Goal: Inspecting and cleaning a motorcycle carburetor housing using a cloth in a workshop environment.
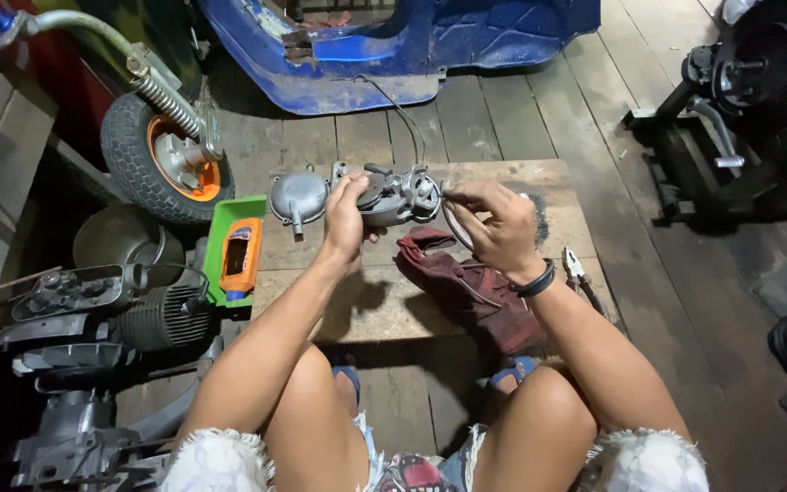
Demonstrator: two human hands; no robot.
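Person's arms bare, no sleeves, no gloves on the hands. Black band (536,280) on the right wrist. Frayed white denim shorts (646,460), ragged hems on both legs. Patterned top (409,476), red and dark print, at bottom edge. Blue sandals (514,372) on the feet.

**Count of things around the wooden desk**

Two hands are in view: one left hand (345,219) and one right hand (495,228). One grey metal engine part (400,196) sits at the centre of the frame and one round metal cover (299,197) just left of it. One dark red rag (466,287) lies below. One wheel (161,159) stands upper left, one green tray (219,239) holds one orange bottle (241,258), and one blue scooter body (393,46) fills the top. One pair of pliers (578,273) lies at the right.
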